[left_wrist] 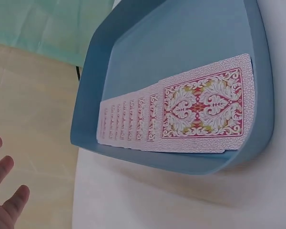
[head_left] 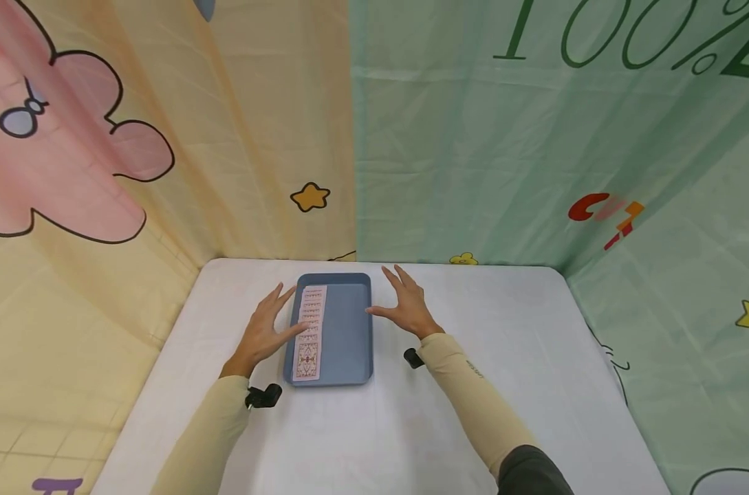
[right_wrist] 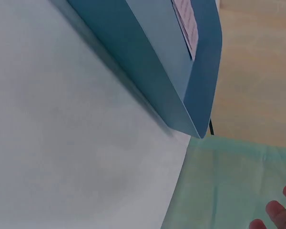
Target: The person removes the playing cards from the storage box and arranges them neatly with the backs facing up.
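A blue-grey rectangular tray (head_left: pixel 349 330) lies on the white table, its long side running away from me. Along its left side, a row of overlapping playing cards (head_left: pixel 307 347) lies with pink patterned backs up; the nearest card shows its whole back in the left wrist view. My left hand (head_left: pixel 264 335) is spread at the tray's left edge, its thumb overlapping the cards in the head view. On the other side, my right hand (head_left: pixel 409 306) is spread, thumb tip by the tray's right rim. Neither hand holds anything.
The white-covered table (head_left: pixel 485 385) reaches back to hanging printed curtains, a yellowish one (head_left: pixel 256 137) on the left and a green one (head_left: pixel 448 151) on the right. Black wrist cameras (head_left: pixel 264 396) are strapped below both hands.
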Demonstrator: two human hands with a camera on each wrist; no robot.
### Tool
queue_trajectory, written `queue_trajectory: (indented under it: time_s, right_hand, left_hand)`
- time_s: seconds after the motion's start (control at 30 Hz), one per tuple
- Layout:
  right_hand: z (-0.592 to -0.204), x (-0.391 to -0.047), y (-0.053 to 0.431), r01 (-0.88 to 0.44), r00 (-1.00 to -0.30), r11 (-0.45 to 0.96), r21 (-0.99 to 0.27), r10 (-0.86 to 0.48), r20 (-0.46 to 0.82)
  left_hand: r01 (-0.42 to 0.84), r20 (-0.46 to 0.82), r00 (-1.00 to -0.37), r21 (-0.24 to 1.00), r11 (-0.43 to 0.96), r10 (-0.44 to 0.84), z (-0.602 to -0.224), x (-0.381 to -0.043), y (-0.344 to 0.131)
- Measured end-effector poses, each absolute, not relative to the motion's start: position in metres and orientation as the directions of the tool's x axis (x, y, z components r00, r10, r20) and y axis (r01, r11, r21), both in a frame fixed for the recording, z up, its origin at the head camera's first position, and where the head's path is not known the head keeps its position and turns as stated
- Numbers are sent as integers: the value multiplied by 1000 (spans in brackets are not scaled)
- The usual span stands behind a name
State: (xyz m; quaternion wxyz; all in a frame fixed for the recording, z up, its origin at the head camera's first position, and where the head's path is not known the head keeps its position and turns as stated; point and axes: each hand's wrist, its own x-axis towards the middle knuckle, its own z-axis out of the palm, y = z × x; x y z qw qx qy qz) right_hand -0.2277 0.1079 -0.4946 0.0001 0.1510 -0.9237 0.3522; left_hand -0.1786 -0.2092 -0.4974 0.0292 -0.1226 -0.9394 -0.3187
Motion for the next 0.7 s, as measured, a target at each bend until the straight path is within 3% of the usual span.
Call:
queue_trajectory:
  time_s: [0.4,0.7]
  right_hand:
    - [-515,-224,77,-301,-937,535,-790,-320,140]
    - [-533,-225,55,-273,-927,415,-868,-356,122]
  left_hand:
    - [51,22,-998,867,496,65,-531,-169,-220]
    - [-10,-13,-1000,968,252,10,-555,-161,-218]
